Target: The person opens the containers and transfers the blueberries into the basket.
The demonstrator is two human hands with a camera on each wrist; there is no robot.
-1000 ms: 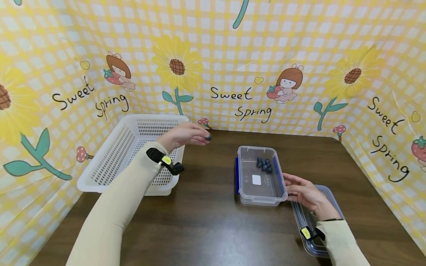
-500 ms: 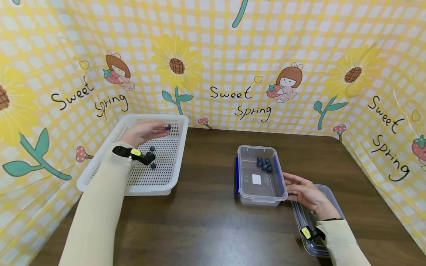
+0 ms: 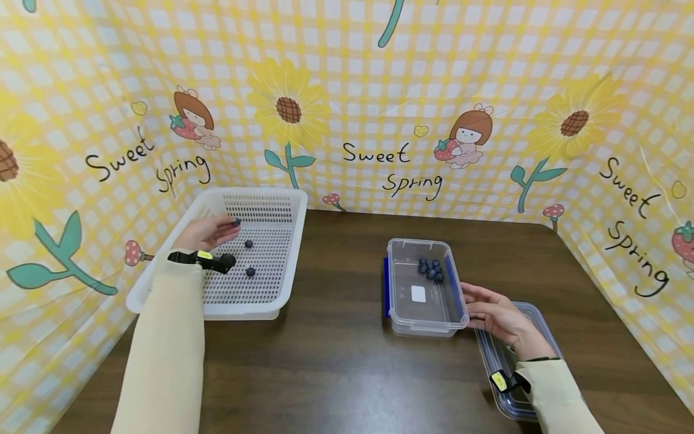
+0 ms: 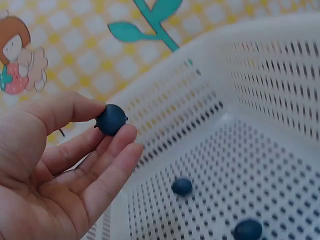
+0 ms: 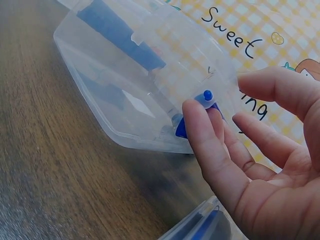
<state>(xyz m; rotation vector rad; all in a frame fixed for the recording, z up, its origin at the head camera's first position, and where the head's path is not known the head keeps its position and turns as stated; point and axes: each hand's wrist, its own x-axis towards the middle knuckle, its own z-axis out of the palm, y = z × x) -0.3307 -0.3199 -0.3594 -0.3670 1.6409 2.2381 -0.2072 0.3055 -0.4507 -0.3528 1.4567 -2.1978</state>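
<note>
left hand (image 3: 208, 232) is up over the white basket (image 3: 162, 274), pinching one blueberry (image 4: 111, 119) between thumb tip and the first fingers, other fingers loosely out beside it. so the berry sits right at the fingertips, above the near-left part of the basket floor, not touching the mesh. two more loose blueberries (image 3: 249, 244) lie on the basket bottom just to the right of that hand, apart from each other and from the hand. the wrist view shows them below and past the fingers.

right hand (image 3: 496, 316) is on the other side of the table, fingers relaxed and spread, thumb tip touching the blue clip on the right edge of the clear container (image 3: 403, 316). it's not wrapped around it, just resting against the side. a little cluster of blueberries (image 3: 430, 269) sits at the far end of that container, with a white label further toward the near end. under the right wrist there's a clear lid (image 3: 534, 313) with blue clips lying flat on the dark wood table (image 3: 336, 367), just beside the container.

behind it all is a yellow checked backdrop (image 3: 379, 90) with sunflowers and "sweet spring" lettering.
</note>
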